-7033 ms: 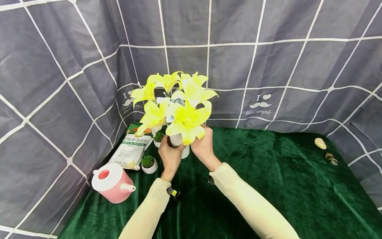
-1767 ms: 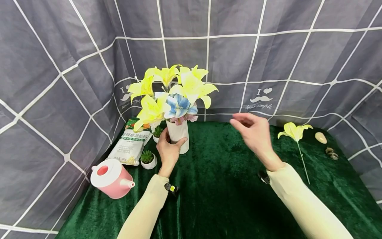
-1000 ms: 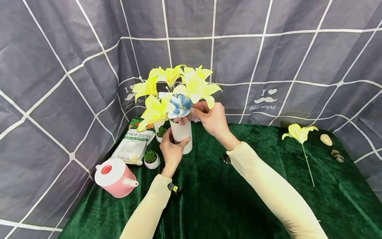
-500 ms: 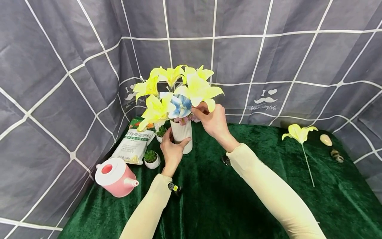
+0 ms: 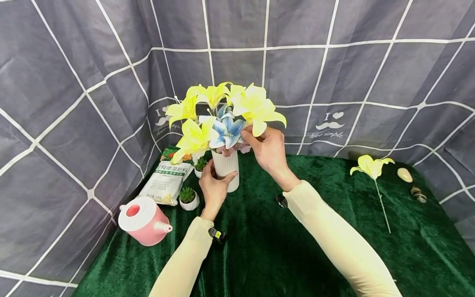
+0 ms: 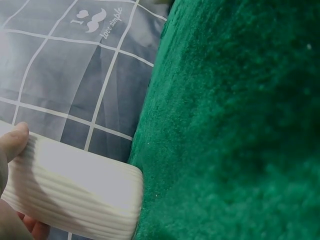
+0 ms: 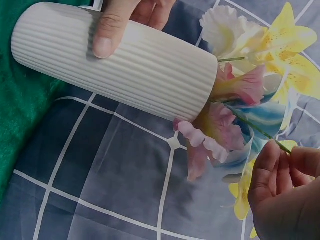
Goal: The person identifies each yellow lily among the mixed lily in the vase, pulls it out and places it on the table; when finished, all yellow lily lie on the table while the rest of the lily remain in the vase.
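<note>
My left hand (image 5: 214, 185) grips the ribbed white vase (image 5: 227, 167) low on its side, thumb in front; the left wrist view shows the same vase (image 6: 75, 185). Yellow lilies (image 5: 193, 136), a blue-and-white lily (image 5: 228, 131) and pink flowers (image 7: 227, 127) stand in the vase. At the bouquet's right side my right hand (image 5: 269, 148) pinches the green stem (image 7: 255, 129) of a yellow lily (image 5: 257, 109) between thumb and fingers, above the vase mouth. The stem's lower end is hidden inside the vase. A single yellow lily (image 5: 371, 166) lies on the cloth at right.
At left are a pink-and-white watering can (image 5: 146, 225), a white printed bag (image 5: 165, 181) and two small potted succulents (image 5: 188, 199). A pale stone (image 5: 404, 175) and a small striped object (image 5: 418, 194) lie far right. Green cloth (image 5: 326, 243) covers the table.
The front yellow lily was moved from the bouquet to the cloth at right. My right hand came back and pinched another lily's stem, which has just shifted slightly right. The left hand keeps its grip.
</note>
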Motion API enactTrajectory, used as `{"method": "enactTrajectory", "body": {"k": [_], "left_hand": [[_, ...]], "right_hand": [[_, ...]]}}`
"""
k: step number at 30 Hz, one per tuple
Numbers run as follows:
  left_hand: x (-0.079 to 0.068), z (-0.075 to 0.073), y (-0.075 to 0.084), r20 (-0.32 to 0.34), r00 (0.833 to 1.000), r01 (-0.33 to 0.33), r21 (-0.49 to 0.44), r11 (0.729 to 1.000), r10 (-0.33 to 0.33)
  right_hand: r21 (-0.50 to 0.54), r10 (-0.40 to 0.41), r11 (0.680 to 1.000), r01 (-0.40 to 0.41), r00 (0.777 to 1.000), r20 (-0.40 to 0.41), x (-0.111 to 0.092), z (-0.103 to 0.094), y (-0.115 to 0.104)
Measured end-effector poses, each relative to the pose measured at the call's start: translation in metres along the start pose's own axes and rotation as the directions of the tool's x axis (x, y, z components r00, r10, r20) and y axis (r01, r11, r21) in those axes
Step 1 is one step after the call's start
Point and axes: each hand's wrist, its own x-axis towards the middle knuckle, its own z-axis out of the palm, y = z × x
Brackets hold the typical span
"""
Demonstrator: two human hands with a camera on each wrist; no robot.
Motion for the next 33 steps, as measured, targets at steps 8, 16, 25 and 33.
{"method": "enactTrajectory", "body": {"k": [8, 16, 25, 33], "left_hand": [[-0.001, 0.0009, -0.0003, -0.008, 1.0, -0.01, 0.011, 1.0, 0.01], [-0.0002, 0.0006, -0.001, 0.008, 1.0, 0.002, 0.005, 1.0, -0.002], [0.0003, 0.0008, -0.0034, 0.01, 1.0, 0.004, 0.008, 1.0, -0.004], [0.0, 0.0, -0.0034, 0.006, 1.0, -0.006, 0.011, 1.0, 0.006]], "right_hand": [[0.124, -0.001, 0.992, 0.007, 0.999, -0.048, 0.0008, -0.0017, -0.0049], [0.264, -0.021, 0.963, 0.048, 0.994, -0.103, 0.0015, -0.0063, -0.0062], [0.346, -0.029, 0.935, 0.077, 0.99, -0.141, 0.0003, -0.005, -0.0034], [0.391, -0.026, 0.916, 0.083, 0.989, -0.148, 0.0013, -0.0019, -0.0086]]}}
